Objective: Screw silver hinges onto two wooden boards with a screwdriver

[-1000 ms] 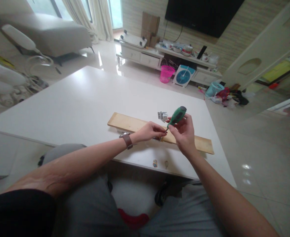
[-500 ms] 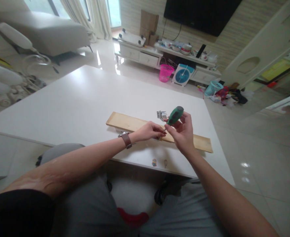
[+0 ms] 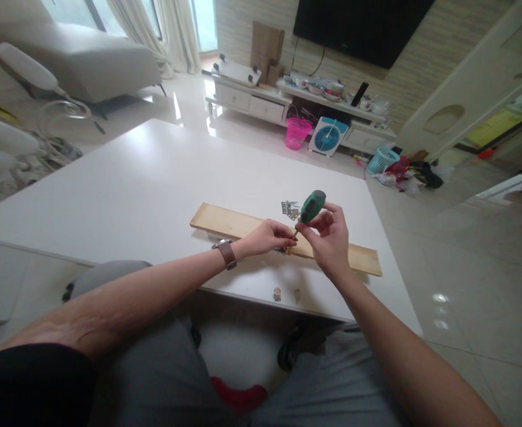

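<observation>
My right hand (image 3: 333,240) is closed round the green and black handle of a screwdriver (image 3: 313,206). The tool is tilted, its shaft pointing down and left to the fingertips of my left hand (image 3: 270,235). Those fingertips are pinched together at the screwdriver's tip, over the near edge of a long wooden board (image 3: 227,221). Whatever sits between them is too small and covered to make out. A bit of metal (image 3: 281,250) shows at the board's edge just under the left hand. Beyond the board lies a small pile of metal hinges and screws (image 3: 290,209).
The board rests across a white table (image 3: 154,178), whose near edge is close to my legs. Two small stickers (image 3: 277,294) are on the tabletop near that edge. Across the floor stand a pink basket (image 3: 297,133), a box fan (image 3: 329,136) and a low cabinet (image 3: 267,108).
The screwdriver handle has turned a little in my right hand and leans slightly more to the left. My left hand and the board keep their places.
</observation>
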The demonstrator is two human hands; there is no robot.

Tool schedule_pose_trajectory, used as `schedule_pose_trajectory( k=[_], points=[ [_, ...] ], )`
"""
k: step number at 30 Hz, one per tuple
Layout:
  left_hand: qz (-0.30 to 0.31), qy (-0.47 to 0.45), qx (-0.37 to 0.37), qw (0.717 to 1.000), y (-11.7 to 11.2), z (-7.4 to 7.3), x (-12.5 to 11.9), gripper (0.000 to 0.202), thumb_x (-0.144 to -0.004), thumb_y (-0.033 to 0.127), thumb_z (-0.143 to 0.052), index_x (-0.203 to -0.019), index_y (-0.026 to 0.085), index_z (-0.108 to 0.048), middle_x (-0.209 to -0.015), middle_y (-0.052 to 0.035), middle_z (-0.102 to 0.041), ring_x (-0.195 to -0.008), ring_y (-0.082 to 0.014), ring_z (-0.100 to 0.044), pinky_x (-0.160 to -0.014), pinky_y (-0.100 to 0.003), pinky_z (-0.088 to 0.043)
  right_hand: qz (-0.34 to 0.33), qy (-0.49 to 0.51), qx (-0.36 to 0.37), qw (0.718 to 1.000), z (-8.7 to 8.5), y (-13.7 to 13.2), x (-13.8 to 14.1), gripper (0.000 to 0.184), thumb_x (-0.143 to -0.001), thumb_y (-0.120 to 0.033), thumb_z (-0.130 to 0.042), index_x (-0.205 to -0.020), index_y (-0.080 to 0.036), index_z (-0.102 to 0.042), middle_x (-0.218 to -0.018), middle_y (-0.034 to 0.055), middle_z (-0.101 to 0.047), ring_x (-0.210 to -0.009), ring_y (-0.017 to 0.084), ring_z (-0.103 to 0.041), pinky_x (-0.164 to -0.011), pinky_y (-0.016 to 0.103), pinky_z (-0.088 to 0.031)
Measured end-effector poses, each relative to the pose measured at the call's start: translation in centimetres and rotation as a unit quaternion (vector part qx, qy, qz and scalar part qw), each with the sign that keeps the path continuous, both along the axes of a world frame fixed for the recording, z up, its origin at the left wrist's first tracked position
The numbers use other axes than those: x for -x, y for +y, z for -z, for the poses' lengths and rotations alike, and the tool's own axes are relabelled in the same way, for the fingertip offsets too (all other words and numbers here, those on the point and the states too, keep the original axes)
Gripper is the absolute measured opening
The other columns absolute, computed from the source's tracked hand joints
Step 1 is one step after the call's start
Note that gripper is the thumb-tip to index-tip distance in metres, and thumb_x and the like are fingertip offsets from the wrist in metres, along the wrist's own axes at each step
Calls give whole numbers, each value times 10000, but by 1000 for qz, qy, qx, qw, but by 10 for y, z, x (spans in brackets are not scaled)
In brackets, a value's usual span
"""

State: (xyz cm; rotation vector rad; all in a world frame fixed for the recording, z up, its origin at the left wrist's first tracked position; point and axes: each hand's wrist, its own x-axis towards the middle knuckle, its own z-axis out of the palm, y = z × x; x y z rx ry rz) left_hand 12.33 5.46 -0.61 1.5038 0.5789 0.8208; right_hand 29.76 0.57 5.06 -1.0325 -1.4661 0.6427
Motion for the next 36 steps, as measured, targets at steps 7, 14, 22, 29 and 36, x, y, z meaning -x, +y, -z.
schedule_pose_trajectory(
  k=[7, 14, 22, 29, 36],
  points=[
    [1, -1, -1, 1000, -2, -4, 0, 380, -765, 469, -893, -755, 108, -775, -695, -57, -718, -642, -134, -626, -635, -267, -481, -20, -27, 0, 999, -1, -2, -1, 529, -844, -303, -809, -1292, -323, -529, -978, -20, -673, -935, 194, -687, -848, 382, -595],
    [13, -8, 10, 1000, -3, -7, 1, 405, -740, 489, -914, -776, 105, -792, -718, -62, -732, -666, -132, -627, -668, -269, -489, -2, -29, 3, 1000, -2, -3, 0, 501, -818, -263, -831, -1239, -316, -565, -964, -24, -689, -901, 193, -684, -830, 381, -568],
    [4, 8, -2, 1000, -2, -6, 2, 411, -782, 512, -879, -807, 108, -807, -695, -48, -710, -641, -124, -597, -631, -256, -452, -25, -29, 15, 999, -3, -4, -1, 501, -828, -290, -819, -1249, -321, -549, -1050, -8, -711, -969, 200, -695, -803, 362, -575],
    [13, -3, 8, 1000, -2, -3, 2, 436, -774, 528, -880, -830, 102, -801, -729, -52, -717, -664, -127, -606, -657, -260, -469, -20, -32, 16, 999, -4, -4, -1, 522, -846, -263, -780, -1300, -304, -524, -993, -5, -736, -963, 213, -717, -846, 396, -559],
    [13, 7, -12, 1000, -1, -2, 2, 424, -812, 522, -857, -862, 103, -812, -712, -47, -706, -651, -132, -598, -644, -265, -461, -12, -33, 25, 999, -2, -3, -1, 563, -782, -285, -850, -1256, -315, -548, -980, -23, -700, -916, 198, -691, -777, 363, -574]
  ],
)
